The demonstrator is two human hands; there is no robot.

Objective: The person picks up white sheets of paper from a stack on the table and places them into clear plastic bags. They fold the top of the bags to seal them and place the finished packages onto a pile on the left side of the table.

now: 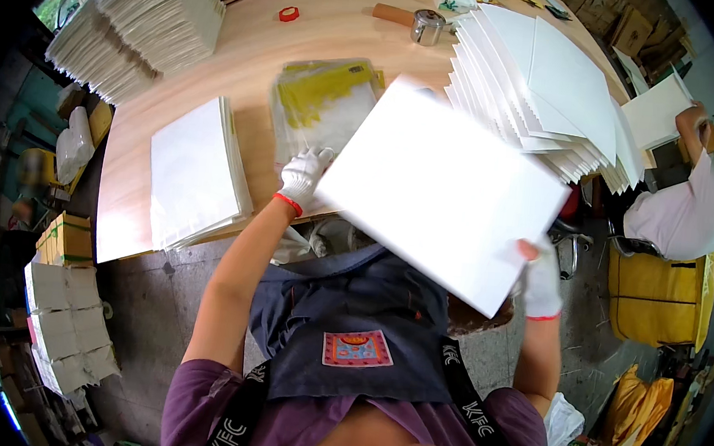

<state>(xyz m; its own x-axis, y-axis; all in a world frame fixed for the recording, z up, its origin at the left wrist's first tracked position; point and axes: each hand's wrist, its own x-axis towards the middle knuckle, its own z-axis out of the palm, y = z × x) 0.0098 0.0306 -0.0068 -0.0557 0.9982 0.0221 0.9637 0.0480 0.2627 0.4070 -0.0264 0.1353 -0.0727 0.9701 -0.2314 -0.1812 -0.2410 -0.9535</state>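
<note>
A white rectangular board, slightly blurred, is tilted in front of me above the table's near edge. My right hand, in a white knit glove with a red cuff, is closed on its lower right edge. Close to the board's left corner, my gloved left hand rests at the near edge of a stack of clear plastic bags. Its fingers are bent and seem to pinch the top bag. Yellow shows through the bags, and the board covers part of their right side. Left of them lies a pile of white boards.
A tall fanned stack of white boards stands at right, another stack at far left. A metal cup and red ring sit toward the back. Another person sits at right, holding a white sheet.
</note>
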